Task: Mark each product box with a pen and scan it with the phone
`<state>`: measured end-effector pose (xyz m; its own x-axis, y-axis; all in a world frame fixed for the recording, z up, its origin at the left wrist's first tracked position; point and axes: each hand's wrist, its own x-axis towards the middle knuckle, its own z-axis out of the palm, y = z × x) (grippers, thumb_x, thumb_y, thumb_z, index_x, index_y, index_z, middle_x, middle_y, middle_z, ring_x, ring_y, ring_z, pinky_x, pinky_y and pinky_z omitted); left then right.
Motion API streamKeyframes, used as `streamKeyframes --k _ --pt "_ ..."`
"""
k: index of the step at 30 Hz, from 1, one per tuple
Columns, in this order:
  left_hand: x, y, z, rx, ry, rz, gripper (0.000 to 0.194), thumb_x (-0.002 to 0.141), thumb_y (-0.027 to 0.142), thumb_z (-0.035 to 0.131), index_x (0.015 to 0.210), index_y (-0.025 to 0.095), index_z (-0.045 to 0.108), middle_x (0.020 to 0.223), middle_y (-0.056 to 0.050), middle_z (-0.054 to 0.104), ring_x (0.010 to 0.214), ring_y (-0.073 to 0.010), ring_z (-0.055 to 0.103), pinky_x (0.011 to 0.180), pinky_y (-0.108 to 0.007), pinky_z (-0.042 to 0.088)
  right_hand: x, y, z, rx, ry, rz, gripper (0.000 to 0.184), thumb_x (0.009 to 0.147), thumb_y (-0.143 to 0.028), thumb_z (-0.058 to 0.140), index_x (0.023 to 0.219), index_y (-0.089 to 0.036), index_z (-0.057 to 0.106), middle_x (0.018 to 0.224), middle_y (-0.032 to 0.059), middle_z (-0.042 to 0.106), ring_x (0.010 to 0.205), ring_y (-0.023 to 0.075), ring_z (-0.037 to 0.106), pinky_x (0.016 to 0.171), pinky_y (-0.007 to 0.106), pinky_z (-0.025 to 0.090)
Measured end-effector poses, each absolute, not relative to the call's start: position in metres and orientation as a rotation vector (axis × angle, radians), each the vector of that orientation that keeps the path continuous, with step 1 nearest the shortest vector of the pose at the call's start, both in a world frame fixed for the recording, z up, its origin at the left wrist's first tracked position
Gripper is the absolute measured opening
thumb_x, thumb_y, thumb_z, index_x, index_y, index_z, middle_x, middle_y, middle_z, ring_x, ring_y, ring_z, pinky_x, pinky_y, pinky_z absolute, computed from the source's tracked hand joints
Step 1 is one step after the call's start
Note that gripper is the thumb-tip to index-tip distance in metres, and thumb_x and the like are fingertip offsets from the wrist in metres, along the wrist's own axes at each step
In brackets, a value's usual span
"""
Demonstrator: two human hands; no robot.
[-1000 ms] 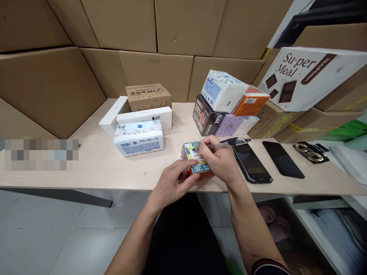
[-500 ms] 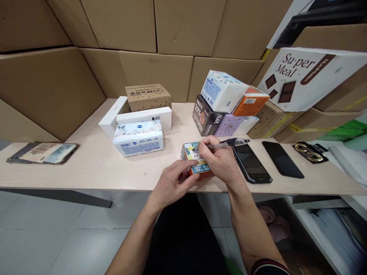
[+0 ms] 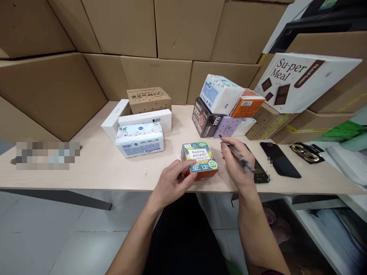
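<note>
A small orange box (image 3: 199, 152) marked "Binking", with a teal and yellow pattern, lies near the front edge of the table. My left hand (image 3: 172, 181) grips its left side, fingers on the top and thumb against the front face. To the right of the box, my right hand (image 3: 241, 168) is closed around a pen (image 3: 235, 152), whose tip points up and left, apart from the box. The back of the pen is blurred. Partly hidden behind that hand is a black phone (image 3: 261, 173).
Tissue packs (image 3: 140, 141) and white boxes (image 3: 149, 116) stand at the left. A stack with a dark box (image 3: 205, 118), a purple box (image 3: 228, 126) and an orange carton (image 3: 249, 103) rises behind. Cardboard boxes (image 3: 151, 74) wall the back. Another phone (image 3: 281, 160) lies right.
My right hand has lifted off the box and moved right with the pen, uncovering the box's printed top. My left hand stays on the box.
</note>
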<state>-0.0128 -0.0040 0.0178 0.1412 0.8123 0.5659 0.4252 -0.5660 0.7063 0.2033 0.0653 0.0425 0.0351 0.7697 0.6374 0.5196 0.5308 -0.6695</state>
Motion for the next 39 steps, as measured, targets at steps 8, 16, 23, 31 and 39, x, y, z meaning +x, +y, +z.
streamKeyframes --k 8,16,23,31,39 --pt "-0.012 -0.004 0.016 2.033 1.213 1.425 0.029 0.097 0.028 0.062 0.125 0.022 0.065 0.077 0.003 0.054 0.067 -0.0089 0.053 0.064 -0.021 0.044 0.215 0.067 0.022 -1.429 -2.403 -0.073 0.054 0.092 -0.006 0.039 0.144 -0.013 0.054 0.137 0.0145 0.064 0.105 0.0292 0.051 0.095 0.045 0.048" --pt "-0.012 -0.003 0.018 2.007 1.231 1.39 0.03 0.096 0.027 0.062 0.125 0.022 0.066 0.077 0.003 0.054 0.065 -0.0083 0.052 0.063 -0.021 0.044 0.209 0.07 0.023 -1.486 -2.475 -0.098 0.047 0.097 -0.014 0.042 0.14 -0.021 0.059 0.133 0.0102 0.067 0.097 0.0283 0.047 0.082 0.04 0.044" --pt "-0.012 -0.003 0.019 2.02 1.22 1.391 0.03 0.096 0.027 0.063 0.126 0.021 0.066 0.077 0.003 0.054 0.065 -0.0081 0.051 0.063 -0.021 0.043 0.234 0.049 0.025 -1.599 -2.067 -0.279 0.05 0.102 -0.034 0.043 0.148 -0.014 0.05 0.136 0.0184 0.062 0.116 0.0315 0.054 0.102 0.049 0.045" --pt "-0.012 -0.003 0.018 2.026 1.208 1.41 0.032 0.097 0.028 0.062 0.128 0.021 0.065 0.077 0.002 0.055 0.068 -0.0096 0.053 0.065 -0.022 0.045 0.283 0.031 0.001 -2.112 -1.739 -0.063 0.101 0.081 -0.065 0.066 0.158 -0.01 0.031 0.144 0.0305 0.051 0.131 0.0475 0.049 0.102 0.064 0.042" --pt "-0.011 -0.001 0.015 2.025 1.156 1.476 0.03 0.097 0.027 0.063 0.127 0.022 0.066 0.083 0.001 0.053 0.071 -0.0095 0.053 0.064 -0.021 0.046 0.27 0.034 -0.008 -1.852 -1.57 -0.104 0.088 0.082 -0.057 0.059 0.149 -0.002 0.044 0.128 0.0286 0.063 0.121 0.0415 0.057 0.107 0.062 0.04"
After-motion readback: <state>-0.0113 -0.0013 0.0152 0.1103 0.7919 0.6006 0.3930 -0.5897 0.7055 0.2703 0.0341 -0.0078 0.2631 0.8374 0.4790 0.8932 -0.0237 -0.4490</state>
